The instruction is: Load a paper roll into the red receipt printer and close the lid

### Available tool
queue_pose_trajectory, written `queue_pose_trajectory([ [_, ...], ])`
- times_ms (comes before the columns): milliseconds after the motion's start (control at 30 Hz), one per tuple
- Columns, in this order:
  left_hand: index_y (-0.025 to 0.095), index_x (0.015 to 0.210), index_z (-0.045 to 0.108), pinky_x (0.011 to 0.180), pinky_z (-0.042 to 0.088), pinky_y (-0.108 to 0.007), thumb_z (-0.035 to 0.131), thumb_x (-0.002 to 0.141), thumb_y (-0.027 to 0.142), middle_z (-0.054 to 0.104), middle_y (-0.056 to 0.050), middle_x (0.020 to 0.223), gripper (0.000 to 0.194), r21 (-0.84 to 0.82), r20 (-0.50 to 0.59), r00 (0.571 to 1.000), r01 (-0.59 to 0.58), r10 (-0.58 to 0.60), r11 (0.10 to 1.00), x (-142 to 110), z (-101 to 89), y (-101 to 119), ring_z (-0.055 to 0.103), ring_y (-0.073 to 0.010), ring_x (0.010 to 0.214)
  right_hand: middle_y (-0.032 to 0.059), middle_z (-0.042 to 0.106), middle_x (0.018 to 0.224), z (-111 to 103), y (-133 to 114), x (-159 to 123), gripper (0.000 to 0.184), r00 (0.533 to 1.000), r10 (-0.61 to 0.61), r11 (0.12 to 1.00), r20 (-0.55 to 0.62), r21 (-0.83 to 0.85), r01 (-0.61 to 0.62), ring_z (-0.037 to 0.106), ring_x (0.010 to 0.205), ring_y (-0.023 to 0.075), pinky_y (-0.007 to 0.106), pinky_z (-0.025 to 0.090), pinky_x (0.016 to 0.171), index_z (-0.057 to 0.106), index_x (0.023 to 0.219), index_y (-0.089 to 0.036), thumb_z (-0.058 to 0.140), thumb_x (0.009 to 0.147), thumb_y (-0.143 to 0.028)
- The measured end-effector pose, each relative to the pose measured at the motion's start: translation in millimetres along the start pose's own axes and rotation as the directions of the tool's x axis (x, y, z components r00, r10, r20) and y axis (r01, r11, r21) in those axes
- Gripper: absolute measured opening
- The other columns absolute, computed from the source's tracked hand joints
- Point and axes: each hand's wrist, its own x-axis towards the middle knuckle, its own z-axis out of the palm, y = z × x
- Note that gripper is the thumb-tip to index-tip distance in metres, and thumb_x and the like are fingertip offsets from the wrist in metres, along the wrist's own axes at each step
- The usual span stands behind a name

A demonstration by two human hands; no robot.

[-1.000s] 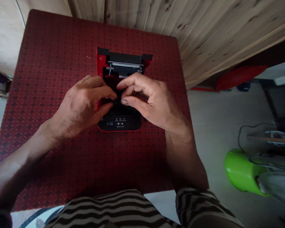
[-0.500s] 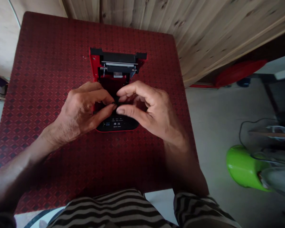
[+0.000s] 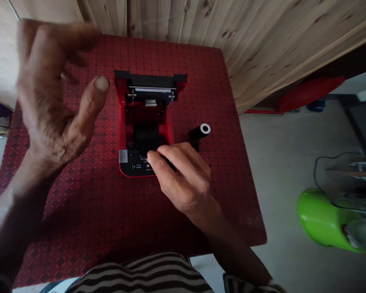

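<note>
I hold L hand spread, R hand over ctrl panel of red printer (can't tell if pinching), black roll nearby.

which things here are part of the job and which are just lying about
Part of the job:
- open red-and-black device; right hand over its front panel, left hand raised away
- black roll beside it, probably

Just about:
- green bucket
- large red object, identity unclear
</note>
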Motion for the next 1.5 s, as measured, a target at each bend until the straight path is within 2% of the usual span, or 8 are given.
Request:
queue_pose_trajectory([
  [67,0.011,0.154,0.059,0.11,0.057,-0.036,0.031,0.114,0.072,0.069,-0.01,0.136,0.078,-0.248,0.144,0.988,0.095,-0.06,0.964,10.8,8.9,-4.5,0.067,-0.0193,0.126,0.0069,0.08,0.093,1.9,-3.7,-2.8,0.017,0.999,-0.016,1.0,-0.031,-0.02,0.015,0.07,0.083,0.0186,0.034,0.058,0.071,0.078,0.107,-0.015,0.067,0.101,-0.002],
  [167,0.018,0.141,0.07,0.088,0.057,-0.027,0.039,0.112,0.073,0.076,0.0,0.11,0.07,-0.407,0.295,0.95,0.223,-0.103,0.886,16.5,13.8,0.5,0.07,-0.0115,0.097,0.0069,0.082,0.097,-0.1,-7.9,-4.8,0.022,1.0,-0.01,0.999,-0.021,-0.037,0.009,0.071,0.087,0.0194,0.035,0.059,0.071,0.078,0.11,-0.017,0.067,0.1,-0.001],
  [233,0.024,0.13,0.076,0.082,0.056,-0.029,0.041,0.116,0.065,0.077,0.003,0.104,0.056,-0.425,0.278,0.953,0.236,-0.122,0.874,11.8,10.1,7.8,0.07,-0.0113,0.09,0.0072,0.082,0.1,-3.4,-10.0,-5.5,0.025,1.0,0.007,0.999,0.016,-0.034,-0.006,0.072,0.09,0.0202,0.035,0.058,0.071,0.078,0.112,-0.018,0.067,0.099,0.0],
  [467,0.03,0.122,0.077,0.107,0.056,-0.053,0.043,0.116,0.05,0.08,-0.005,0.128,0.04,-0.502,0.324,0.946,0.176,-0.005,0.847,-22.2,-5.9,22.4,0.074,-0.0276,0.124,0.007,0.081,0.099,-8.3,-17.0,-6.0,0.024,0.998,0.04,0.999,0.039,-0.019,-0.039,0.07,0.087,0.0201,0.036,0.058,0.07,0.079,0.109,-0.019,0.067,0.098,0.0],
  [833,0.036,0.117,0.079,0.11,0.055,-0.057,0.056,0.109,0.06,0.081,-0.005,0.13,0.035,-0.427,0.239,0.967,0.022,0.089,0.904,-59.4,10.7,20.0,0.077,-0.0331,0.125,0.006,0.08,0.094,-5.3,-21.3,-5.7,0.023,0.998,0.04,0.998,0.038,-0.044,-0.038,0.069,0.084,0.0192,0.036,0.056,0.068,0.079,0.106,-0.017,0.065,0.101,-0.001],
  [1133,0.033,0.118,0.077,0.112,0.049,-0.063,0.057,0.086,0.099,0.079,-0.009,0.133,0.076,-0.363,0.276,0.952,-0.024,0.132,0.931,-70.8,16.9,14.3,0.073,-0.0402,0.129,0.0068,0.08,0.09,-1.0,-21.8,-3.3,0.015,1.0,0.016,0.999,-0.025,-0.047,-0.017,0.068,0.08,0.0187,0.035,0.057,0.07,0.079,0.104,-0.01,0.066,0.102,-0.003],
  [1300,0.022,0.136,0.067,0.113,0.046,-0.059,0.044,0.1,0.089,0.072,-0.015,0.142,0.079,-0.324,0.191,0.959,-0.14,0.21,0.935,-73.7,16.4,21.7,0.067,-0.0381,0.135,0.0066,0.079,0.09,2.8,-21.6,-4.9,0.011,0.996,0.017,0.999,-0.084,-0.031,-0.02,0.068,0.08,0.019,0.035,0.059,0.07,0.076,0.107,-0.01,0.067,0.103,-0.005],
  [1500,0.024,0.154,0.053,0.108,0.054,-0.051,0.056,0.103,0.077,0.068,-0.013,0.14,0.073,-0.313,0.108,0.994,0.033,0.001,0.949,-100.0,2.1,21.7,0.067,-0.0326,0.128,0.0084,0.079,0.094,-13.1,-22.0,-28.6,0.012,0.979,0.024,0.998,-0.201,0.067,-0.01,0.071,0.087,0.0206,0.036,0.062,0.078,0.075,0.113,-0.012,0.074,0.102,-0.018],
])
